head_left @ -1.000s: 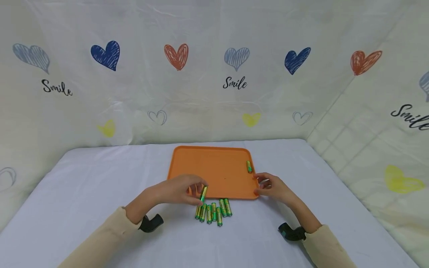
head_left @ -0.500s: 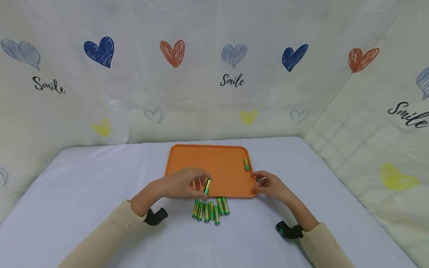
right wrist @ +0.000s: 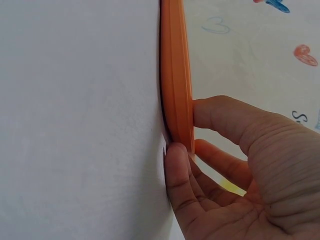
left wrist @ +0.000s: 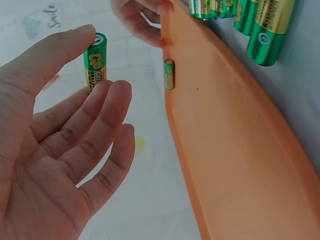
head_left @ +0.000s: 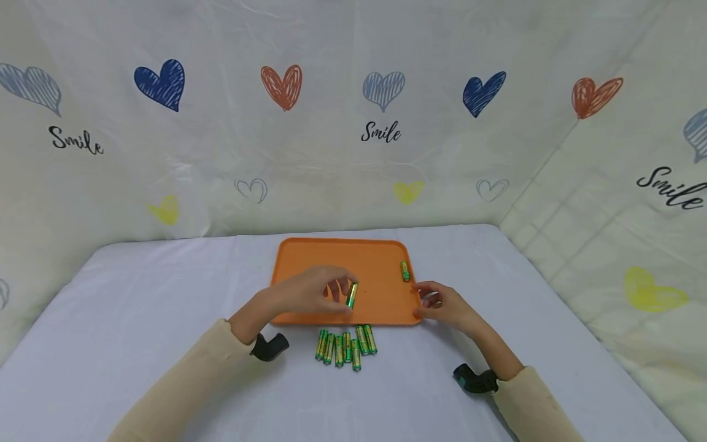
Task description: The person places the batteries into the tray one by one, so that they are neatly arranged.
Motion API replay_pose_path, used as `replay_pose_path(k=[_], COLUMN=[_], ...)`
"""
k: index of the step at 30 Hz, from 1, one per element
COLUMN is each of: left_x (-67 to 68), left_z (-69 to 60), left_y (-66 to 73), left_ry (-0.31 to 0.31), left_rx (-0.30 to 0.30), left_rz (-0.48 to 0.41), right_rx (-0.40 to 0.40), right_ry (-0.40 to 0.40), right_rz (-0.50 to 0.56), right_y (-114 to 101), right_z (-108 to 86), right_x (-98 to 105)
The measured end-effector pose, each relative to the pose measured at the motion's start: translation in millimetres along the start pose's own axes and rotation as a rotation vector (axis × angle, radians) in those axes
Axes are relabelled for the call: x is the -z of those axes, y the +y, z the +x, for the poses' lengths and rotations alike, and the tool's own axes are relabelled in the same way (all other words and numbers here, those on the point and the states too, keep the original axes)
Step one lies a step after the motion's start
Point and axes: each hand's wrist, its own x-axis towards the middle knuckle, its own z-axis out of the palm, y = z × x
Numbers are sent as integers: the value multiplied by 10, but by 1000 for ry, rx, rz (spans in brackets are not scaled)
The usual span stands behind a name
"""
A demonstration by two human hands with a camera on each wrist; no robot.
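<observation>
My left hand [head_left: 309, 291] pinches a green and gold AA battery [head_left: 352, 295] between thumb and fingertips, above the front half of the orange tray [head_left: 298, 252]. In the left wrist view the held battery [left wrist: 96, 62] stands nearly upright in that view, its flat silver end by the thumb tip. My right hand [head_left: 450, 307] grips the tray's right edge near the front corner; in the right wrist view its thumb [right wrist: 215, 112] lies against the rim. One battery [head_left: 405, 271] lies inside the tray along its right side, beyond the right hand.
Several loose batteries [head_left: 339, 351] lie side by side on the white cloth [head_left: 414, 393] just in front of the tray. A white curtain [head_left: 331, 147] printed with hearts hangs behind the table. Each wrist carries a black camera mount [head_left: 269, 347].
My left hand has carried its battery up and to the right, from over the loose batteries to over the tray. My right hand stays on the tray's edge. The head view has shifted slightly.
</observation>
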Motion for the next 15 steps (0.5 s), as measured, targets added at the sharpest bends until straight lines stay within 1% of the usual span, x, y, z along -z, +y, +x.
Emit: replay_pose_path(k=[9,12,15], left_x=[6,1,-10], left_z=[174,237,301], left_y=[28,11,-16], left_ry=[20,33,48], left_rx=[1,-14,-31], left_rz=[-42,-53,-50], right_rx=[-30,-34,-21], right_ry=[15,16,10], right_rz=[-40,-49,-36], right_y=[54,65,59], right_z=[13,19,18], right_x=[3,4,-1])
